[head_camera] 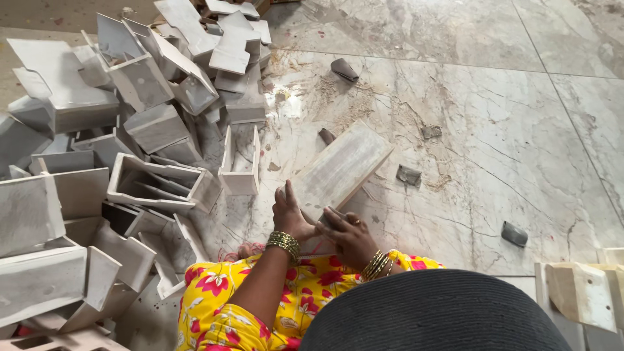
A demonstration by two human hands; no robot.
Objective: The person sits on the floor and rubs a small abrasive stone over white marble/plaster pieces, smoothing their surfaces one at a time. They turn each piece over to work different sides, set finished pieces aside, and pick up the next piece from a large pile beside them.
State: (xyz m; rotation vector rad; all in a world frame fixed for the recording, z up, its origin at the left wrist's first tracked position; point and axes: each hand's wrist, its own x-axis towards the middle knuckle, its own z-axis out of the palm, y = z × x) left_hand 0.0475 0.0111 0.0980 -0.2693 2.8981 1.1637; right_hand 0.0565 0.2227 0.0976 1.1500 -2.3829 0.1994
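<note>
A flat rectangular wooden board (341, 166) with a pale whitish face lies tilted on the marble floor in front of me. My left hand (290, 214) grips its near left edge, fingers pointing up along the side. My right hand (348, 235) presses a small dark piece, likely sandpaper (333, 218), against the board's near end. Both wrists carry gold bangles. A yellow floral garment covers my lap below the hands.
A large heap of grey-white open wooden boxes (156, 182) and panels fills the left side. One small box (239, 162) stands just left of the board. Dark scraps of sandpaper (513, 233) and sawdust lie on the floor (494, 130). Pale wooden pieces (585, 292) sit at lower right.
</note>
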